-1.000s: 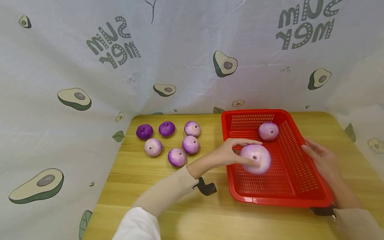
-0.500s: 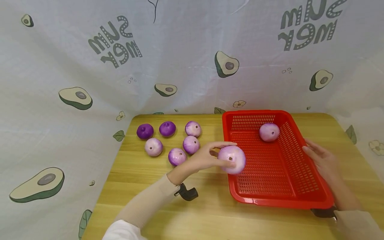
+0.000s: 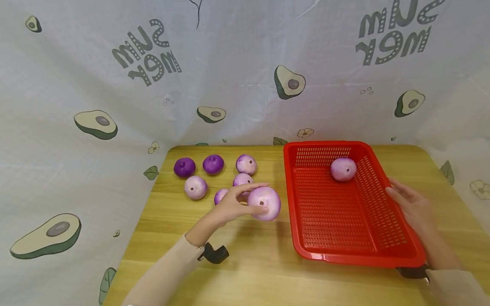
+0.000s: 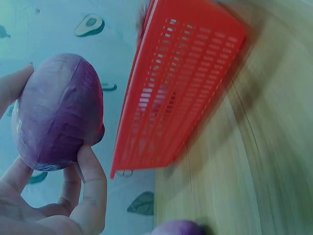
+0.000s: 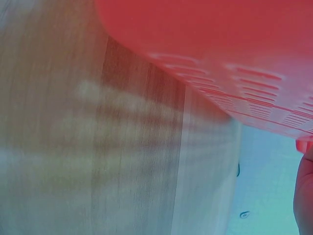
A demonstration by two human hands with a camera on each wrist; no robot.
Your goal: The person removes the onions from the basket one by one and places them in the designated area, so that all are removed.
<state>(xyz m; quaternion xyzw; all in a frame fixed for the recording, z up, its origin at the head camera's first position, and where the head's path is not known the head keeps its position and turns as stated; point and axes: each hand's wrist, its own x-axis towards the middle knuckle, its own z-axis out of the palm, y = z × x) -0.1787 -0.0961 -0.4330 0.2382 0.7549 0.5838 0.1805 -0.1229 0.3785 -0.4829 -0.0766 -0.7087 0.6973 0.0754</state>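
Held in my left hand is a pale purple onion, raised above the table to the left of the red plastic basket. In the left wrist view, fingers and thumb curl round this onion and the basket wall stands beyond it. My right hand grips the basket's right rim, thumb over the edge. One onion lies inside near the basket's back right. The right wrist view catches only part of the right hand beside the basket wall.
Several onions lie at the table's left, among them two dark purple ones and paler ones. Two more are partly behind the left hand. A printed cloth hangs behind the wooden table.
My left hand has carried the onion left, from over the basket, past its left rim, to above the table. My right hand and the basket have stayed about where they were.
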